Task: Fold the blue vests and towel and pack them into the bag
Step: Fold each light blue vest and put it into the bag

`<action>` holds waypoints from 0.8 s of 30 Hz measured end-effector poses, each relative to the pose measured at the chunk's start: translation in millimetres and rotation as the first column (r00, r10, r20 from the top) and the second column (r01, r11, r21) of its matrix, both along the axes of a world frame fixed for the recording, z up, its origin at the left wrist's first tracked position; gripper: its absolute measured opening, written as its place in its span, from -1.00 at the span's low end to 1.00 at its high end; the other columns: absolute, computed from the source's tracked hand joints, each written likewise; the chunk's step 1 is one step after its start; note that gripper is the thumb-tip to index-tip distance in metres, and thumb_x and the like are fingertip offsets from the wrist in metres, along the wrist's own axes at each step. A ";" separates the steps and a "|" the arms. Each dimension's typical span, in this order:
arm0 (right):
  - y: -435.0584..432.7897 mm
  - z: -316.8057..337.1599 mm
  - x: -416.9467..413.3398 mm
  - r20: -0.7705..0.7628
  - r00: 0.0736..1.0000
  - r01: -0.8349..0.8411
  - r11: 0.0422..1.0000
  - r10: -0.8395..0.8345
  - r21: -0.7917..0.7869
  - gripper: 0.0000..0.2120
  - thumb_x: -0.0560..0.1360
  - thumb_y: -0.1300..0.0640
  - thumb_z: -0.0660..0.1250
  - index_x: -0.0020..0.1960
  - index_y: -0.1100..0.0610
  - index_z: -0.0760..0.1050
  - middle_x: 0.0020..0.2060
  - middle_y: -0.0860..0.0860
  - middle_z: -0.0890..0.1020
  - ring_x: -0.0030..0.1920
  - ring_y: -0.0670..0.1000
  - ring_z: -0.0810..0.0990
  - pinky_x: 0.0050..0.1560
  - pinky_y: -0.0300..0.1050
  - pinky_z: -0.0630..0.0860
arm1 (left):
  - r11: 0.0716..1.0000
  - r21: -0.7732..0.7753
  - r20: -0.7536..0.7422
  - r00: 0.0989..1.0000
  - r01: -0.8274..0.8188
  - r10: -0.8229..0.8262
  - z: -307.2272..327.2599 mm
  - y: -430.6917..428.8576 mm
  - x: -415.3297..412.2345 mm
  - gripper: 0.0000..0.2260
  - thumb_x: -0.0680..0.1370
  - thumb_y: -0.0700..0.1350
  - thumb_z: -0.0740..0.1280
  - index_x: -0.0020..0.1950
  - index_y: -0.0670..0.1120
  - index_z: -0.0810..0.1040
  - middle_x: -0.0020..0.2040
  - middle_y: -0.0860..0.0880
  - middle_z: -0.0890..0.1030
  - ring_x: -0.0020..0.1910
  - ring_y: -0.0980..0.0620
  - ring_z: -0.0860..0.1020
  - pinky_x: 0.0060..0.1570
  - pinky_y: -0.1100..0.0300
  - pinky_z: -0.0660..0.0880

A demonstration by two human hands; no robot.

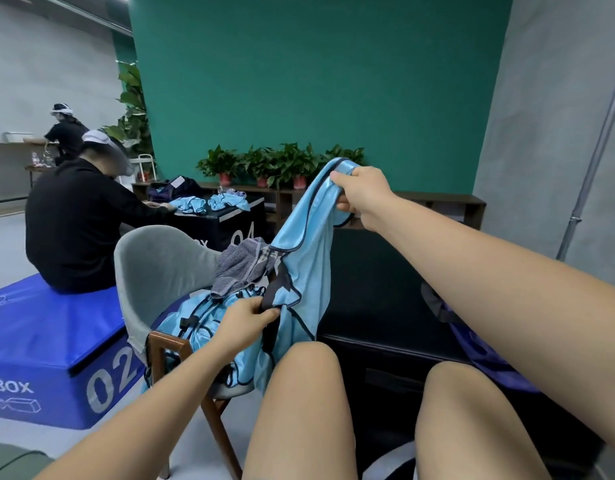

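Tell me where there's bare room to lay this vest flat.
The black box top is bare between the vest and the purple bag at its right edge. The chair is crowded: a pile of vests and the striped towel cover its seat. Your left hand and right hand grip the vest.

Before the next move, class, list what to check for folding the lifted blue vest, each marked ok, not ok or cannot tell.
1. Right hand grips the vest by its top strap: ok.
2. Left hand pinches its dark trim: ok.
3. Vest clear of pile on chair: not ok, touching.
4. Towel on pile, outside both grips: ok.
5. Bag open: cannot tell.
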State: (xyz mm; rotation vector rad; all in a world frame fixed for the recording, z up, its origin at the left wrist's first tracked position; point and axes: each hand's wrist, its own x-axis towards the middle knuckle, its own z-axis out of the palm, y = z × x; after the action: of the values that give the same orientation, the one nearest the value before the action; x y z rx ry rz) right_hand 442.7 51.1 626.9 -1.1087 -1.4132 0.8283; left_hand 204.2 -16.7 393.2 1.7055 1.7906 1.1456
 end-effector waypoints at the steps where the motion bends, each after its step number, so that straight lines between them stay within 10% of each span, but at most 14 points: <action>1: 2.2 -1.3 5.3 -0.005 1.000 0.007 1.000 -0.007 -0.017 -0.78 0.67 0.07 0.40 -0.12 0.12 0.51 0.04 0.16 0.69 -0.08 0.08 0.66 -0.19 -0.12 0.68 | 1.000 0.003 0.016 1.000 0.000 0.000 10.4 0.5 0.4 -0.79 0.59 0.00 0.46 -0.20 -0.07 0.63 -0.43 0.10 0.52 -0.44 0.17 0.39 -0.30 0.12 0.32; 9: -6.0 -47.6 22.5 0.035 0.987 -0.140 0.956 0.154 -0.258 -0.65 0.69 0.20 0.28 0.32 0.45 0.51 0.28 0.24 0.68 -0.15 0.05 0.70 -0.09 -0.13 0.63 | 0.995 0.080 0.223 0.972 0.055 -0.072 88.6 12.7 10.7 -0.82 0.61 -0.08 0.45 -0.14 -0.15 0.66 -0.40 0.03 0.49 -0.45 0.06 0.30 -0.48 0.26 0.21; 15: -48.2 -102.0 3.6 0.376 0.860 -0.257 0.929 0.346 -0.267 -0.84 0.59 0.08 0.45 0.06 0.17 0.70 -0.05 0.10 0.78 -0.10 0.01 0.75 -0.07 -0.11 0.66 | 0.984 0.164 0.226 0.968 0.076 -0.112 133.7 18.0 33.6 -0.78 0.57 -0.05 0.46 -0.23 -0.12 0.61 -0.34 0.04 0.51 -0.39 0.12 0.41 -0.36 0.26 0.32; 20: -68.3 -152.0 -22.2 0.664 0.675 -0.210 0.946 0.322 -0.246 -0.57 0.46 -0.20 0.53 -0.08 0.18 0.62 -0.24 0.03 0.65 -0.22 0.05 0.60 -0.19 -0.01 0.51 | 0.971 0.219 0.232 0.962 0.094 -0.146 164.2 13.8 59.5 -0.78 0.61 -0.10 0.42 -0.22 -0.07 0.54 -0.32 -0.03 0.43 -0.51 0.15 0.29 -0.49 0.35 0.25; 24: -65.6 -177.1 -31.2 0.530 0.808 -0.199 0.966 0.257 -0.165 -0.65 0.54 -0.10 0.48 -0.10 0.17 0.50 -0.26 0.00 0.55 -0.29 -0.01 0.47 -0.25 -0.06 0.38 | 0.966 0.238 0.243 0.957 0.097 -0.156 174.3 17.8 70.5 -0.85 0.60 -0.09 0.42 -0.11 -0.14 0.63 -0.29 -0.06 0.47 -0.52 0.17 0.30 -0.52 0.38 0.25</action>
State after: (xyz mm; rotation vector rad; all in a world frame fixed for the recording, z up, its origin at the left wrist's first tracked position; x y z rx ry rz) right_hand 411.5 -14.5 449.7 -1.3385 -2.0380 0.7881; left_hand 274.7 1.2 567.5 1.6722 1.4175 1.4837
